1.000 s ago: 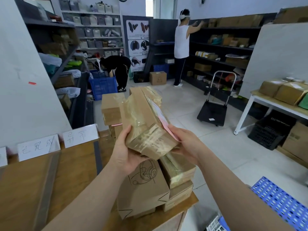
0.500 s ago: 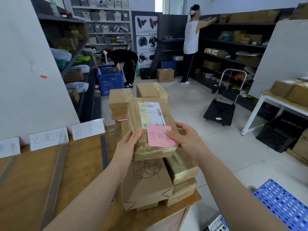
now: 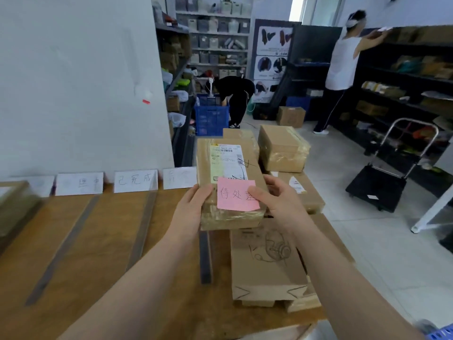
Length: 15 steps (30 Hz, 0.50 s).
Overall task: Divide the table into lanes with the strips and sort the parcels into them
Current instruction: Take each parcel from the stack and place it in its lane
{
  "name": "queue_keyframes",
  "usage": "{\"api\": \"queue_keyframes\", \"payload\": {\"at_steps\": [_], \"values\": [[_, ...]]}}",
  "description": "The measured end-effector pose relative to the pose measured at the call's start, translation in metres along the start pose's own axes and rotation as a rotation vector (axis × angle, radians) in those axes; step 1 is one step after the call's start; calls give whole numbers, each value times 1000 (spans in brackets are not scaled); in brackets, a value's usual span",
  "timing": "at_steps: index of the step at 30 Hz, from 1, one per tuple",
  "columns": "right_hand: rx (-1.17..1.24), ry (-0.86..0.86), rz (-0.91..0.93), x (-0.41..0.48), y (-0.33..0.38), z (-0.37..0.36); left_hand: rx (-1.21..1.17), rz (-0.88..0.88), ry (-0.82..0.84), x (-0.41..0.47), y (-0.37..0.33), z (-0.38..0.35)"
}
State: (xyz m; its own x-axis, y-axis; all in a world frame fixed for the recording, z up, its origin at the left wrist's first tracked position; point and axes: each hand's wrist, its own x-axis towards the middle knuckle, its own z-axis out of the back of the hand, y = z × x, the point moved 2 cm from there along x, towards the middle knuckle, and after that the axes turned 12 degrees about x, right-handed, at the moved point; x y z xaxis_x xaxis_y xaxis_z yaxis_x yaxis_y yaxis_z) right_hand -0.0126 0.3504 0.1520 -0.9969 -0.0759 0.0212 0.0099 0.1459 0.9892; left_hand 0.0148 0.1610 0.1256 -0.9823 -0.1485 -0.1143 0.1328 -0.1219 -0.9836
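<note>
Left edge of wooden counter: brown cardboard box blurred, cut by frame. Back edge: leftmost white paper card unreadable; rightmost white paper card partly behind held tape-wrapped brown cardboard parcel. Right grip: thumb covers last character on pink sticky note. Dark grey strip: far end behind parcel.

Single head-worn view — faces forward and down, close over the surface, with the storeroom shelves beyond.
</note>
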Motion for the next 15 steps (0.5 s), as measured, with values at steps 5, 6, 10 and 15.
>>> {"api": "queue_keyframes", "payload": {"at_steps": [5, 6, 10, 15], "values": [[-54, 56, 5, -3, -6, -79, -39, 18, -48, -9, 14, 75], [-53, 69, -2, -3, -9, -96, -53, 17, -66, -11, 16, 93], [17, 140, -56, -8, -21, -172, -57, 29, -140, -22, 27, 168], [37, 210, -116, -18, -44, -269, 35, 31, -182, -45, 40, 267]]}}
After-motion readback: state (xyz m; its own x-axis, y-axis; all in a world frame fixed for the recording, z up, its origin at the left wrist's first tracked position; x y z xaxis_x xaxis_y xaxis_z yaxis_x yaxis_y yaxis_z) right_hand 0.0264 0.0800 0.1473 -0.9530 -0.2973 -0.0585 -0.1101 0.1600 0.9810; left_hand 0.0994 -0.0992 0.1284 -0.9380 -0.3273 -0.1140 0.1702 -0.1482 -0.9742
